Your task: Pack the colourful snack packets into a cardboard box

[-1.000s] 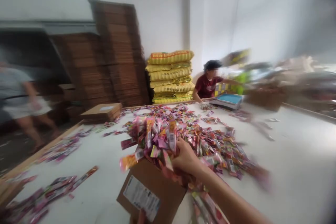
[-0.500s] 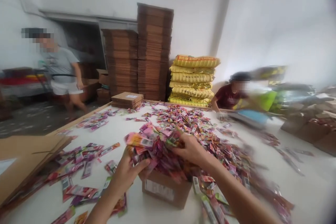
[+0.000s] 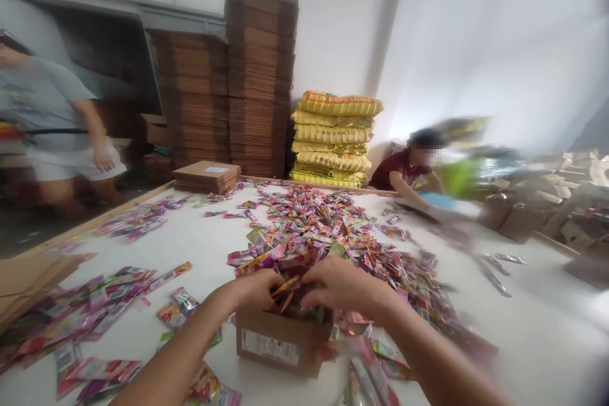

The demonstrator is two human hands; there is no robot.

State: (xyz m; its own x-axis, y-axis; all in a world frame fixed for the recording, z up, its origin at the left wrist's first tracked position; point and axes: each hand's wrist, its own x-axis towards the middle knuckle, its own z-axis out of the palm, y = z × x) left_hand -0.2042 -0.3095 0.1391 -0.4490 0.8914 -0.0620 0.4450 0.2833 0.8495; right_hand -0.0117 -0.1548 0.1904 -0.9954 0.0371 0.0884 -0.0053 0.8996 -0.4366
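A small brown cardboard box (image 3: 311,358) with a white label stands in front of me on the white table (image 3: 200,247). Both my hands are at its open top. My left hand (image 3: 259,288) reaches over the left side, its fingertips hidden among the packets inside. Over the right side, my right hand (image 3: 335,285) is bent downward with thumb and forefinger apart, and no packet shows in its grasp. Between the hands, several packets (image 3: 288,292) stick up in the box. Behind it spreads a heap of small colourful sachets (image 3: 323,212).
Loose sachets (image 3: 107,304) lie to the left, near a cardboard sheet (image 3: 33,285). Flattened cartons (image 3: 207,176) rest on the far table edge. Beyond stand tall carton stacks (image 3: 261,82) and yellow sacks (image 3: 333,136). One person (image 3: 57,108) is at left; another (image 3: 404,168) leans over at right.
Both hands have lowered from holding a large bunch of sachets above the box to inside its opening. That bunch is no longer in the air. The view has shifted, and the left person appears nearer.
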